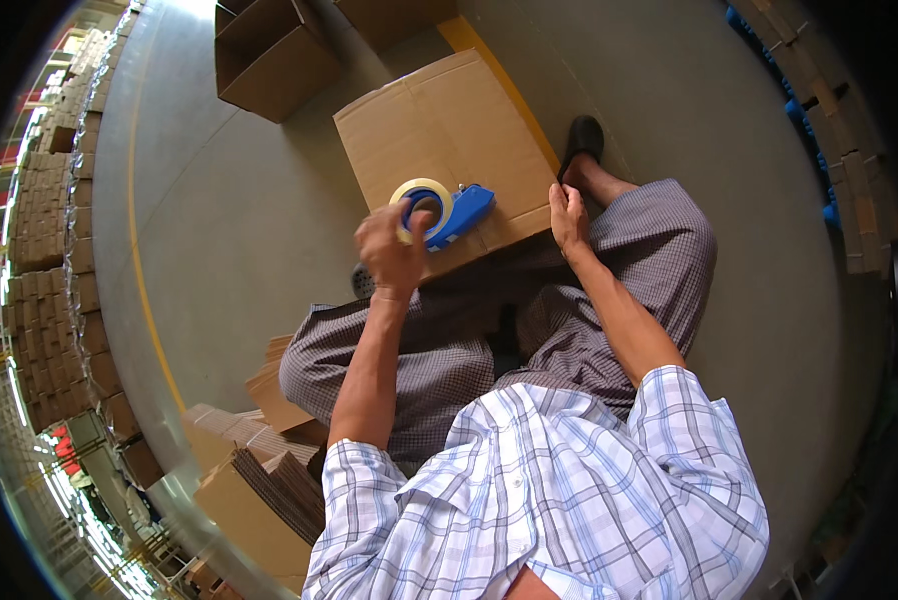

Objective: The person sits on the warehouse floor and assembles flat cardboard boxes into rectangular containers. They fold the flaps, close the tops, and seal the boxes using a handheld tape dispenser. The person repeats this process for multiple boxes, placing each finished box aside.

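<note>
A closed cardboard box (424,125) lies in front of me between my legs. On its top, toward the near edge, rests a blue tape dispenser (474,205) with a roll of pale tape (443,192) on it. My left hand (394,250) is over the near left part of the box, beside the roll. Its thumb and bent fingers are apart, slightly blurred, and do not look closed on the dispenser. At the near right corner of the box, my right hand (571,222) grips the edge, the thumb by the top and the fingers along the side.
An open cardboard box (287,70) stands at the far left, with another box (394,20) beyond mine. Flattened cardboard (259,500) is stacked by my left side. Piled cartons (44,220) line the left; a loaded blue pallet (797,115) is at the right.
</note>
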Demonstrator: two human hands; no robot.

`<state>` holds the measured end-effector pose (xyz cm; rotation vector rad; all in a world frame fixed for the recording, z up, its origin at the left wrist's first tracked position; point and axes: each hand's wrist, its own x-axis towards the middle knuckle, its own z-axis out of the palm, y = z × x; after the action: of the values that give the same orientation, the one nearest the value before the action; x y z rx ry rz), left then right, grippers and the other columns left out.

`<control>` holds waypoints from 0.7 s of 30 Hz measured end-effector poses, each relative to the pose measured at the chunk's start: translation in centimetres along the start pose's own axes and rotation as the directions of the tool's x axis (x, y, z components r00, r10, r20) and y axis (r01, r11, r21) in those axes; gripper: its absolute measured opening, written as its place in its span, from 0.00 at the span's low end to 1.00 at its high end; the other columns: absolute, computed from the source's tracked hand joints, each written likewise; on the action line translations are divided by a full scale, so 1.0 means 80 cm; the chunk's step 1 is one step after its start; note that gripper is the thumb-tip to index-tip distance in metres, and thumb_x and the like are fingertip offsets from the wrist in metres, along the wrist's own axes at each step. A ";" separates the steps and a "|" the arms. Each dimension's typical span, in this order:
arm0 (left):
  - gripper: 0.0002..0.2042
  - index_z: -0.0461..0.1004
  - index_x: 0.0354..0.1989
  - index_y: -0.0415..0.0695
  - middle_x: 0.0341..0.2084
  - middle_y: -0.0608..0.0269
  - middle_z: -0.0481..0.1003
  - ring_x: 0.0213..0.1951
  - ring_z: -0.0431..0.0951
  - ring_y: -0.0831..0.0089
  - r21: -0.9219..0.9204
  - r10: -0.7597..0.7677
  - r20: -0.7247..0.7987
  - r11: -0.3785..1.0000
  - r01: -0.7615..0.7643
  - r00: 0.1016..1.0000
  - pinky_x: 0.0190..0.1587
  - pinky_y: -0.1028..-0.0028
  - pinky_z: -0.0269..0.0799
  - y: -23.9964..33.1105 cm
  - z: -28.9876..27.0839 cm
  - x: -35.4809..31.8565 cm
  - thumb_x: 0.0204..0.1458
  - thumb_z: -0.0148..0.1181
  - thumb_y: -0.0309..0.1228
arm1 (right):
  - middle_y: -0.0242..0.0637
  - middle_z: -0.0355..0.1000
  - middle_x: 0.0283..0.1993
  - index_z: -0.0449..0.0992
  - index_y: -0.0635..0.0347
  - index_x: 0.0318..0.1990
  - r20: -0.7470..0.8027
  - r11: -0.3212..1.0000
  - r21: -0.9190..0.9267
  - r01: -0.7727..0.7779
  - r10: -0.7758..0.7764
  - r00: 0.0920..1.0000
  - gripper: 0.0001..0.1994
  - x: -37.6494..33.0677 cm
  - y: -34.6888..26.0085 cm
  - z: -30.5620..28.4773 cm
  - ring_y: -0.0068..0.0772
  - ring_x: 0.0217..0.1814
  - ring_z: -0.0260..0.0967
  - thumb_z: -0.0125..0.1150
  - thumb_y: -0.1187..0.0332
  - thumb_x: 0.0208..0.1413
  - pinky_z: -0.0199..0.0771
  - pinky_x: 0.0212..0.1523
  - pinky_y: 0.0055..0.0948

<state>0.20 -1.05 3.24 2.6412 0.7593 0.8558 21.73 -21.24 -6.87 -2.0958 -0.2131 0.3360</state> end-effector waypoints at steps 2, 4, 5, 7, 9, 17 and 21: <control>0.25 0.72 0.52 0.45 0.41 0.60 0.77 0.48 0.75 0.62 0.036 0.017 0.257 0.999 -0.027 0.966 0.59 0.60 0.59 0.033 -0.006 -0.005 0.46 0.69 0.39 | 0.62 0.56 0.67 0.57 0.69 0.65 -0.026 0.987 -0.016 -0.158 0.158 0.987 0.41 -0.029 0.006 0.002 0.58 0.69 0.55 0.53 0.40 0.57 0.59 0.66 0.42; 0.25 0.72 0.52 0.46 0.40 0.62 0.77 0.48 0.75 0.64 0.118 0.039 0.318 0.990 -0.080 0.947 0.62 0.57 0.56 0.047 -0.005 -0.004 0.44 0.70 0.37 | 0.59 0.56 0.68 0.53 0.71 0.68 0.083 0.931 0.174 -0.322 0.312 0.946 0.50 -0.061 0.009 0.008 0.50 0.72 0.54 0.53 0.32 0.52 0.57 0.67 0.39; 0.25 0.72 0.51 0.46 0.40 0.62 0.77 0.49 0.75 0.64 0.134 0.026 0.340 0.988 -0.076 0.940 0.62 0.56 0.55 0.050 -0.003 -0.004 0.43 0.70 0.36 | 0.57 0.61 0.65 0.55 0.68 0.67 0.256 0.714 0.262 -0.649 0.597 0.760 0.52 -0.073 0.005 0.021 0.51 0.66 0.61 0.57 0.30 0.49 0.63 0.61 0.47; 0.24 0.72 0.51 0.47 0.40 0.64 0.77 0.49 0.74 0.64 0.134 0.039 0.355 0.987 -0.092 0.934 0.64 0.53 0.53 0.048 0.000 0.000 0.42 0.70 0.34 | 0.54 0.68 0.59 0.57 0.66 0.65 0.725 0.687 0.154 -0.710 0.409 0.554 0.54 -0.097 0.003 0.024 0.46 0.56 0.72 0.54 0.24 0.45 0.70 0.55 0.44; 0.24 0.72 0.50 0.48 0.39 0.65 0.77 0.50 0.74 0.65 0.110 0.079 0.357 0.986 -0.126 0.931 0.66 0.52 0.51 0.043 -0.007 0.002 0.42 0.69 0.32 | 0.54 0.71 0.56 0.61 0.67 0.63 0.748 0.702 0.220 -0.677 0.323 0.579 0.46 -0.108 -0.013 0.053 0.46 0.56 0.72 0.51 0.30 0.53 0.71 0.55 0.44; 0.21 0.74 0.50 0.50 0.39 0.70 0.76 0.50 0.74 0.69 0.146 0.294 0.375 0.918 -0.369 0.879 0.71 0.45 0.37 0.049 -0.090 -0.010 0.43 0.67 0.29 | 0.40 0.75 0.50 0.70 0.61 0.53 0.867 0.946 0.063 -0.318 0.106 0.487 0.18 -0.081 -0.049 0.031 0.35 0.53 0.72 0.56 0.60 0.62 0.72 0.56 0.40; 0.23 0.75 0.49 0.51 0.39 0.71 0.77 0.51 0.74 0.70 0.043 0.280 0.462 0.941 -0.337 0.841 0.71 0.45 0.36 0.053 -0.110 -0.012 0.41 0.68 0.28 | 0.33 0.77 0.44 0.75 0.63 0.50 0.417 0.848 0.474 0.238 -0.454 0.787 0.14 -0.090 -0.075 -0.020 0.24 0.47 0.72 0.62 0.77 0.55 0.72 0.51 0.23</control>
<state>-4.10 -4.38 11.46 2.9540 0.2732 0.2309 15.35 -21.44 0.18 -1.4771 -0.7882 0.6529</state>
